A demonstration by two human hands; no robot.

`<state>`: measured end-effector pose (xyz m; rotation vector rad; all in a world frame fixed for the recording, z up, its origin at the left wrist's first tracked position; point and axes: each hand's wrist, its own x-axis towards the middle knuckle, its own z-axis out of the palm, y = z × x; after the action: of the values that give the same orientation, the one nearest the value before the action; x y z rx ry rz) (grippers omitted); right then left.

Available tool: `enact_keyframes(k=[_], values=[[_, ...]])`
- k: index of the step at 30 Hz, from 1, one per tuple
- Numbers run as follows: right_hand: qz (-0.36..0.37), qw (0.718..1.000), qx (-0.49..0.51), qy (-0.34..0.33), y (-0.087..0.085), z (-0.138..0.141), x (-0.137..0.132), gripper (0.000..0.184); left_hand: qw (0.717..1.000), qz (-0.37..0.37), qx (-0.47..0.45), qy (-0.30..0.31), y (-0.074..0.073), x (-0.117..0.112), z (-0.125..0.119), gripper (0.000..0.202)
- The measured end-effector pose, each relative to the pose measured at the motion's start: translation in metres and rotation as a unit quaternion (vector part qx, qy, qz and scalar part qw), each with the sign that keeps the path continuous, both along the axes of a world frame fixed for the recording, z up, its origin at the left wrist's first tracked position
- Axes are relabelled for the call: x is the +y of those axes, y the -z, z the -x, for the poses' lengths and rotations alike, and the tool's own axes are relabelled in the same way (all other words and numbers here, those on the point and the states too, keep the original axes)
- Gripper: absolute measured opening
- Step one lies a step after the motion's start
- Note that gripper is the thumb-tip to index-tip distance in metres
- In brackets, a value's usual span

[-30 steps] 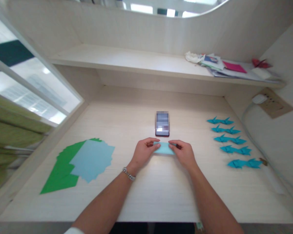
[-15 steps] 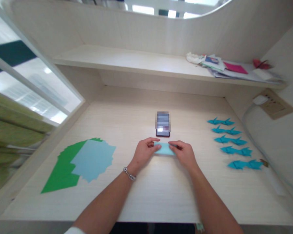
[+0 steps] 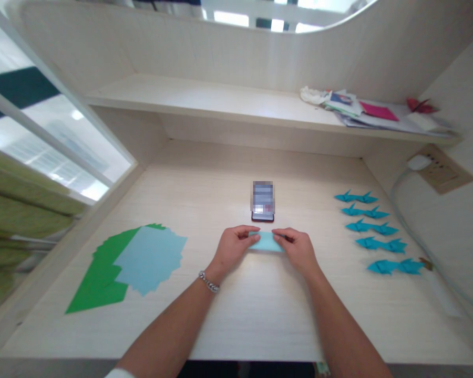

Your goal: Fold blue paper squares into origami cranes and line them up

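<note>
A folded strip of light blue paper [image 3: 266, 242] lies on the pale wooden desk [image 3: 260, 304] between my hands. My left hand [image 3: 233, 248] pinches its left end with thumb and fingers closed; a metal bracelet sits on that wrist. My right hand [image 3: 296, 249] pinches the right end the same way. Both hands rest low on the desk, just in front of a phone [image 3: 263, 201] lying flat.
A fanned stack of green and light blue paper sheets [image 3: 130, 262] lies at the left. Several folded teal paper figures [image 3: 374, 231] sit in rows at the right. The shelf [image 3: 228, 102] above holds papers and a pink sheet [image 3: 378, 111]. A wall socket with a cable [image 3: 421, 163] is at the right.
</note>
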<state>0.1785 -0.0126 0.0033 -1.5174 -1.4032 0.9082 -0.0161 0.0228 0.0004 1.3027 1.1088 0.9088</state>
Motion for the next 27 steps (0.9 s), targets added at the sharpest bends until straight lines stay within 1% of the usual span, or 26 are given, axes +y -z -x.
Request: enact_keyframes(k=[8,20,23,27], values=[[0.018,1.000,0.012,0.003,0.0001,-0.0006,0.0004,0.019,1.000,0.004,0.009,0.000,0.0048,0.0013,-0.0002,0.029],[0.024,1.000,0.010,-0.013,0.0003,-0.0020,0.0007,0.020,0.999,0.027,0.015,0.022,0.0062,0.0013,0.0028,0.033],[0.026,0.999,0.006,-0.019,-0.0006,-0.0025,0.0006,0.021,0.999,0.034,0.015,0.031,0.0051,0.0016,0.0031,0.032],[0.035,0.999,0.008,-0.019,-0.0009,-0.0027,0.0009,0.021,0.998,0.042,0.005,0.037,0.0000,0.0011,0.0035,0.034]])
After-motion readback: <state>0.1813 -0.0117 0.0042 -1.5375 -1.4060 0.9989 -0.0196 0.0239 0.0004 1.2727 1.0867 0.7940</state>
